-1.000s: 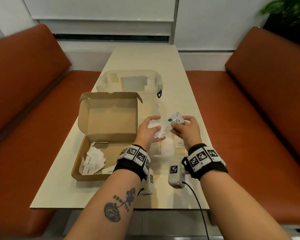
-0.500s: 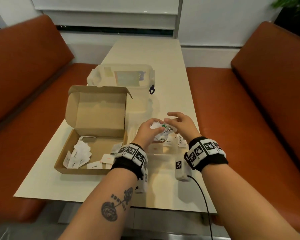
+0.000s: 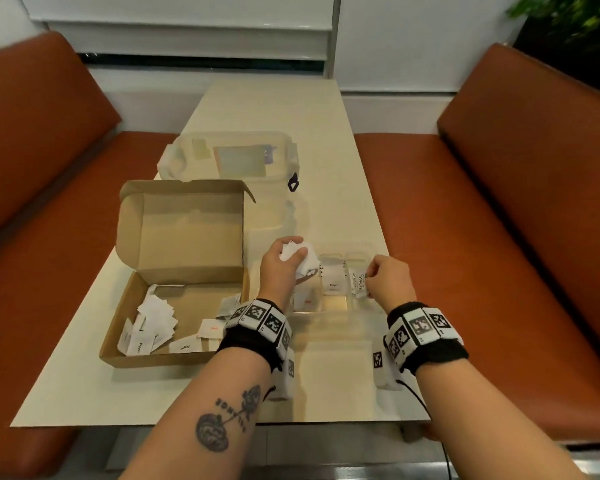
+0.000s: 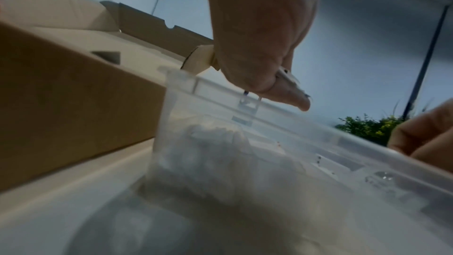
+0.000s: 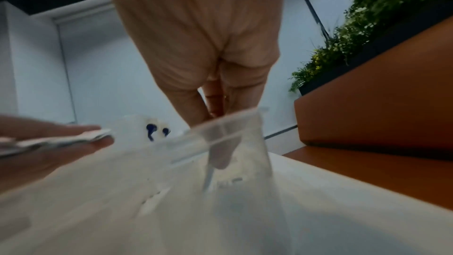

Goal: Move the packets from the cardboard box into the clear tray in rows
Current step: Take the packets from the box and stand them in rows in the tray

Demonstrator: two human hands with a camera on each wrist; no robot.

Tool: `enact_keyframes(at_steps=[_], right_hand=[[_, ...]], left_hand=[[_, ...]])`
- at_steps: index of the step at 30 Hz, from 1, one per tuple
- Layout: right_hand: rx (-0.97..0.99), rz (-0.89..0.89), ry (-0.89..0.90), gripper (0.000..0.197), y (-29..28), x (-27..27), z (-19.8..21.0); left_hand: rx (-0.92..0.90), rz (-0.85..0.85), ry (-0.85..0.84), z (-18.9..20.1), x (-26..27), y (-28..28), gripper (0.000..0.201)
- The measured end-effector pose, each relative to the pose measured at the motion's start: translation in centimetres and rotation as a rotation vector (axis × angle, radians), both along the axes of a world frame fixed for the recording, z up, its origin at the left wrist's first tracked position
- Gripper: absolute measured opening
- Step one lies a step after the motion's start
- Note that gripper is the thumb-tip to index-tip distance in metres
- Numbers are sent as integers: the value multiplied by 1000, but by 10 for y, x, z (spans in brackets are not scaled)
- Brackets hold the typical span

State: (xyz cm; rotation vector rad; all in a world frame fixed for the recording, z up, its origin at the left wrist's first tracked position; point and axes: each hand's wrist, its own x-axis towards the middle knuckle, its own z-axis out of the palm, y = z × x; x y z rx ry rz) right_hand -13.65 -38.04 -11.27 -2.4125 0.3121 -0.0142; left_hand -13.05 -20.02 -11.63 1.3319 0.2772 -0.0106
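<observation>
The open cardboard box [image 3: 174,358] sits on the left of the table with several white packets [image 3: 153,323] loose inside. To its right stands the clear tray [image 3: 336,304], where a Pepper packet [image 3: 333,280] stands upright. My left hand [image 3: 291,254] hovers over the tray's left end and grips a bunch of white packets [image 3: 307,263]. My right hand [image 3: 369,282] pinches a Stevia packet [image 3: 360,285] standing in the tray's right compartment. In the right wrist view the fingers [image 5: 215,104] reach down behind the tray wall [image 5: 232,125]. The left wrist view shows the thumb [image 4: 282,96] over the tray [image 4: 208,108].
A clear lidded container [image 3: 229,157] stands behind the cardboard box. Orange bench seats [image 3: 499,237] run along both sides of the narrow table [image 3: 326,126]. A cable [image 3: 420,400] hangs from my right wrist over the table's near edge.
My right hand took the Stevia packet from beside the left hand's bunch and moved it right and down into the tray. The left hand still holds its bunch.
</observation>
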Motion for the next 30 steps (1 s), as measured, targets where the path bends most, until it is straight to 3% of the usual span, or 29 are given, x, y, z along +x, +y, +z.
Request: enact_keyframes(at_steps=[7, 15, 23, 26, 28, 30], right_hand=[[-310, 110, 158, 26, 15, 0, -9], [-488, 192, 216, 27, 24, -6, -10], [-539, 214, 243, 28, 29, -4, 3], [-428, 193, 8, 23, 39, -1, 15], [-197, 203, -158, 13, 51, -1, 23], [2, 280, -174, 11, 64, -1, 28]], left_hand=[[-81, -56, 12, -3, -2, 3, 13], [-208, -97, 101, -9, -7, 16, 18], [-287, -92, 129, -4, -7, 21, 26], [-288, -120, 126, -2, -8, 19, 25], [-265, -137, 109, -1, -10, 18, 24], [-225, -159, 85, 0, -11, 17, 24]])
